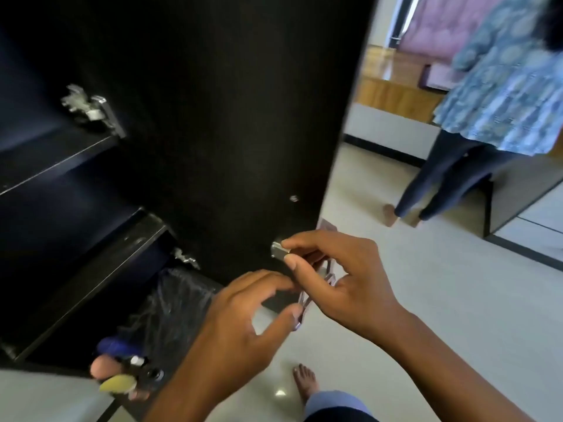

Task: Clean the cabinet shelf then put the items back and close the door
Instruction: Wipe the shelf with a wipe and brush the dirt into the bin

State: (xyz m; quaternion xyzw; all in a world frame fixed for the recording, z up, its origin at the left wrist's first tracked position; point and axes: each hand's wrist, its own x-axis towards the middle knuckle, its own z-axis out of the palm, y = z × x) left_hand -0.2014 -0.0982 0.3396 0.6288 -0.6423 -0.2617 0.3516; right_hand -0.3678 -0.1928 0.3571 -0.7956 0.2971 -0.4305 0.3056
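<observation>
The black cabinet door stands open in front of me, its inner face towards me. Dark shelves lie to its left. My right hand pinches the silvery top end of a thin metal item close to the door's lower edge. My left hand holds the same item's lower end between thumb and fingertips. The item is blurred and I cannot tell what it is.
A black plastic bag sits in the lower compartment, with blue, pink and yellow small things in front of it. Metal hinges show on the door. Another person stands at the right on the pale floor. My bare foot is below.
</observation>
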